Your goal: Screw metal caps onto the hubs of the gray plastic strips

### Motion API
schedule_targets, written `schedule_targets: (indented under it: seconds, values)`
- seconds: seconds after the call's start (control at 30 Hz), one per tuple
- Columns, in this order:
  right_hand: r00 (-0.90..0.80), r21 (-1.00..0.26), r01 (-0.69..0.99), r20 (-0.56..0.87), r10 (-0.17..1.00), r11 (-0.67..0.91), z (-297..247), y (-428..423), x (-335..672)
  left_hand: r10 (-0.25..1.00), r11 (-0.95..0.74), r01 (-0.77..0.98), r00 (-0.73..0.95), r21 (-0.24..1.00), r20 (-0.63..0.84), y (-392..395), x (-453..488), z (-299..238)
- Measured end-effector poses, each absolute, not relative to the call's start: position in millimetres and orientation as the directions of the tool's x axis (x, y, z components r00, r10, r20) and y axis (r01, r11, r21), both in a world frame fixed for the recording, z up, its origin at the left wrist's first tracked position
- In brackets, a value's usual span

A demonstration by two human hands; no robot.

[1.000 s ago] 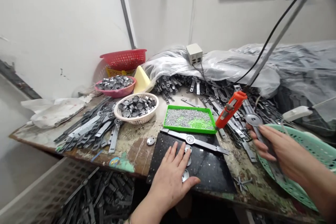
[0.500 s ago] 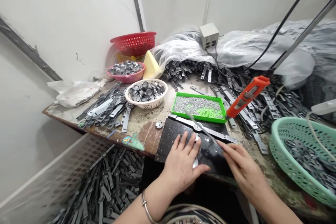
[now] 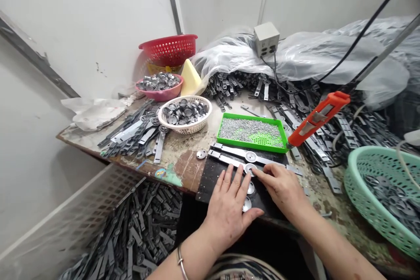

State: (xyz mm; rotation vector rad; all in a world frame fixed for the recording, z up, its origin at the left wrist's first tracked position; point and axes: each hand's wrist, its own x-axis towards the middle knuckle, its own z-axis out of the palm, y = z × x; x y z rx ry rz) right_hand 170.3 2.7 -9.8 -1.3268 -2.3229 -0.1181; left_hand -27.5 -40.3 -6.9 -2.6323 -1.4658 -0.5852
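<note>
On the desk, a black plate serves as the clock's centre, 12 o'clock pointing away from the person. The left hand lies flat and released, fingers spread, over the plate, beside two round discs. The right hand has bent fingers, the foremost fingertip at the round middle of the nearer metal strip; whether it grasps the strip I cannot tell. That strip lies across the plate's far part, with a farther strip just beyond it at 12 o'clock.

Also at 12 o'clock, a green tray holds a layer of tiny grey pieces, thinner toward its right, where the green grid shows. Between 10 and 11 o'clock, a cream basket is heaped with round metal cups; beyond it a pink bowl carries a similar heap. Toward 11 o'clock, a red basket sits over a yellow one; the red one's inside is hidden. At 3 o'clock, a mint-green basket contains dark grey parts, some round. Low at 8 o'clock, many strips lie beside a pale crate wall.
</note>
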Motion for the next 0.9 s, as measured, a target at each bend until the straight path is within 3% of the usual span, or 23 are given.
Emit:
schedule_targets:
  seconds: [0.4,0.57,0.67,0.77,0.9]
  values:
    - [-0.41,-0.142,0.858,0.393,0.824,0.494,-6,0,156,0.8,-0.55,0.833,0.506,0.056,0.321,-35,-26,-8]
    - [-0.34,-0.298,0.817,0.442,0.83,0.493,33,2,186,0.785,-0.527,0.85,0.486,0.002,0.384,-30,-24,-12]
    - [-0.212,-0.288,0.905,0.335,0.918,0.314,63,23,226,0.771,-0.509,0.86,0.471,-0.03,0.428,-27,-19,-15]
    - [-0.074,-0.125,0.988,0.106,0.992,0.087,76,61,264,0.759,-0.497,0.866,0.463,-0.052,0.459,-25,-14,-17]
    - [-0.022,-0.105,0.994,0.092,0.996,0.032,66,112,283,0.736,-0.493,0.866,0.469,-0.087,0.488,-22,-12,-19]
